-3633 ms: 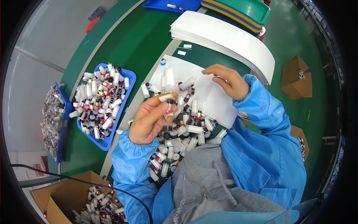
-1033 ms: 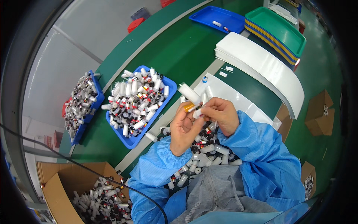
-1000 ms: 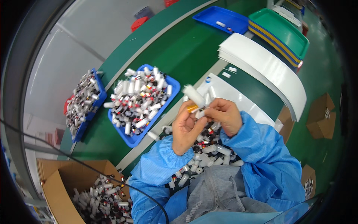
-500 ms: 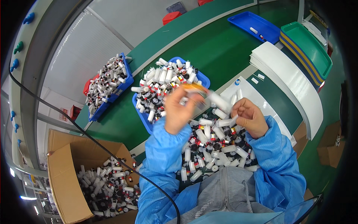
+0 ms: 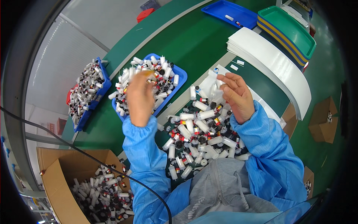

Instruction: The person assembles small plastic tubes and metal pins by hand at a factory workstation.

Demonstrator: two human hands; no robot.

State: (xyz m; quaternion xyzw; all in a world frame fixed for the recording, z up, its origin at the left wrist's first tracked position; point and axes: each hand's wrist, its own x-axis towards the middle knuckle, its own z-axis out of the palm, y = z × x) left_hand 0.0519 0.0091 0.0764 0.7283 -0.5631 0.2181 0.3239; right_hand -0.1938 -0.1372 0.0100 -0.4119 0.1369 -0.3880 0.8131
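L hand (image 5: 140, 96) over blue tray (image 5: 179, 79); R hand (image 5: 237, 96) over vial pile (image 5: 199, 136).

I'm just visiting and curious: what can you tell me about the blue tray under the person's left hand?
The blue tray is a shallow rectangular bin that looks like plastic, lying at an angle on the green table. It is heaped with small white vials, many with black or red caps, some spilling over its rim. The left hand hangs blurred above it; whether it touches the tray or the vials is unclear. A second, similar tray lies further left.
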